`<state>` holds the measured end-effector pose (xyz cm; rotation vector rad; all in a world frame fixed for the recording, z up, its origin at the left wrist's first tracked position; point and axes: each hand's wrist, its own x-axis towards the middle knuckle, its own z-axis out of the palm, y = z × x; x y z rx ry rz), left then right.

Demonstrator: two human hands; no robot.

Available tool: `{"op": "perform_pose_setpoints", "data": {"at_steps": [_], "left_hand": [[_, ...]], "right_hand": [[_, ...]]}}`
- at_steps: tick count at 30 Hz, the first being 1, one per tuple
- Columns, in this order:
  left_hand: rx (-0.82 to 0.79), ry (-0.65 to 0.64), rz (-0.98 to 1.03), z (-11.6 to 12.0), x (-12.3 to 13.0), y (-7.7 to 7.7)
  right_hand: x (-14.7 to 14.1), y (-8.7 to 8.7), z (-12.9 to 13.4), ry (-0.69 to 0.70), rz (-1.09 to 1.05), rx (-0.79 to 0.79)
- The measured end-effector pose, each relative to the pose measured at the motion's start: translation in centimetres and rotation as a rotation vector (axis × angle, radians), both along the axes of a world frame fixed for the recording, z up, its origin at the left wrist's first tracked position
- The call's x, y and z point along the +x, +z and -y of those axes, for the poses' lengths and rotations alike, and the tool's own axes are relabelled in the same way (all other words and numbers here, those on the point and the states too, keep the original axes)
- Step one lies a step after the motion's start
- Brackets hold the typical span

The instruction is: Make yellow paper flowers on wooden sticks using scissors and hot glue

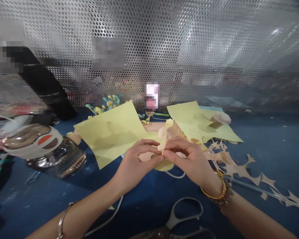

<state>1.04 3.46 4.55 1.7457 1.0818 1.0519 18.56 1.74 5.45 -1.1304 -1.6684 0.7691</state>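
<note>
At mid-frame, the left hand [137, 158] and right hand [196, 162] pinch a yellow flower [165, 136] low down. Probably light and easily creased; best held by its base.

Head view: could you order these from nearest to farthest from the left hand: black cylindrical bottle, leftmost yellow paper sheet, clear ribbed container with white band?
1. Leftmost yellow paper sheet: just beyond the left hand.
2. Clear ribbed container with white band: farther left.
3. Black cylindrical bottle: left, toward the back.
</note>
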Motion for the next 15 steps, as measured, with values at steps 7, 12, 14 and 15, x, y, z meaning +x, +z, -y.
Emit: {"op": "perform_pose_setpoints", "data": {"at_steps": [7,12,14,15], "left_hand": [[0.105,-0.002,-0.072,-0.9,-0.1,1.3],[0.116,0.025,-0.081,-1.2,-0.3,1.6],[0.117,0.024,-0.091,-1.3,-0.3,1.6],[0.116,0.025,-0.094,-1.3,-0.3,1.5]], "right_hand": [[0.2,1.4,-0.4,-0.01,0.031,0.012],[-0.1,2.1,-1.1,-0.019,0.085,0.019],[-0.1,1.9,-1.3,-0.016,0.088,0.017],[-0.1,1.8,-1.3,-0.018,0.085,0.019]]}}
